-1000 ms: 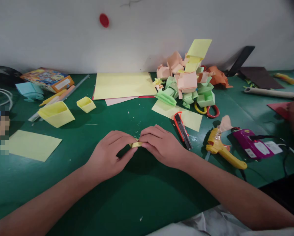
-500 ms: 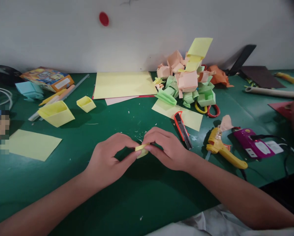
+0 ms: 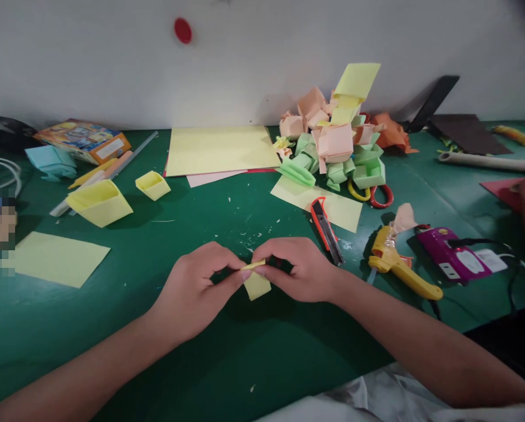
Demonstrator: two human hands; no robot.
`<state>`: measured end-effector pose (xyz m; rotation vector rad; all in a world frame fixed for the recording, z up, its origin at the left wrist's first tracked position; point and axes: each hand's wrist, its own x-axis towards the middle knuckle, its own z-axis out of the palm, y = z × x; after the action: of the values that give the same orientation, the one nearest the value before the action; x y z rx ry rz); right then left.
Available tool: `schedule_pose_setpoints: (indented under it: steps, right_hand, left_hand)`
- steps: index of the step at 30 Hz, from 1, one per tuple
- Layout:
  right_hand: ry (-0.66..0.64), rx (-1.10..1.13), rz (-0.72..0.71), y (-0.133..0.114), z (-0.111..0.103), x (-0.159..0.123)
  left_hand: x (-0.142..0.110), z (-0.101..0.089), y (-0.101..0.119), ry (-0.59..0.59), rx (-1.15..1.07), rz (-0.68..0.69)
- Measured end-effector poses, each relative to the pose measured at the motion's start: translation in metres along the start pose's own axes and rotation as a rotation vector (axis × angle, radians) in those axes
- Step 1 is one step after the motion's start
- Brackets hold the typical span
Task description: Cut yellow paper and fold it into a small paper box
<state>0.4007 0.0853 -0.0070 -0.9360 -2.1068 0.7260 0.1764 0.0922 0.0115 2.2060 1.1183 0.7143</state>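
Note:
A small folded piece of yellow paper (image 3: 258, 285) is pinched between both hands above the green table (image 3: 201, 363). Thumb and fingertips of my left hand (image 3: 203, 287) grip its left end. On the right end, my right hand (image 3: 298, 269) holds it the same way. One flap hangs down toward me, below a narrow folded upper edge. Just beyond my right hand lies a box cutter (image 3: 326, 230) with an orange-edged handle. Two open yellow paper boxes, a larger one (image 3: 101, 203) and a smaller one (image 3: 153, 185), sit to the left.
Pink and green folded paper pieces (image 3: 335, 143) are heaped at the back, by scissors (image 3: 380, 197). A yellow glue gun (image 3: 401, 266) and purple power adapter (image 3: 456, 255) with cables lie right. Yellow sheets (image 3: 222, 151) rest along the wall; another sheet (image 3: 64, 259) lies left. Another person's arm shows at right.
The yellow paper has turned between my fingers, so a flap now hangs toward me where only a thin edge showed. Both hands have shifted slightly; the paper moved a little right.

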Motion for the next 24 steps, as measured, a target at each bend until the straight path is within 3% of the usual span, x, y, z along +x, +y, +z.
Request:
schedule_pose_setpoints:
  steps: [4,7,13,19,24]
  right_hand:
    - [-0.011,-0.006,0.101,-0.002,-0.002,0.0]
    - [-0.039,-0.027,0.068,-0.003,-0.001,0.0]
    - [0.011,0.107,0.117,-0.004,0.0,-0.001]
    - [-0.052,0.171,0.091,-0.001,-0.004,0.002]
    - [0.021,0.188,0.236,0.001,-0.002,0.006]
  left_hand:
    - [0.002,0.003,-0.005,0.052,0.145,0.168]
    - [0.0,0.004,-0.005,0.073,0.184,0.271]
    - [-0.002,0.001,-0.002,0.017,0.026,0.084]
    - [0.002,0.001,-0.008,0.03,0.086,0.201]
    - [0.008,0.002,-0.017,0.005,0.134,0.22]
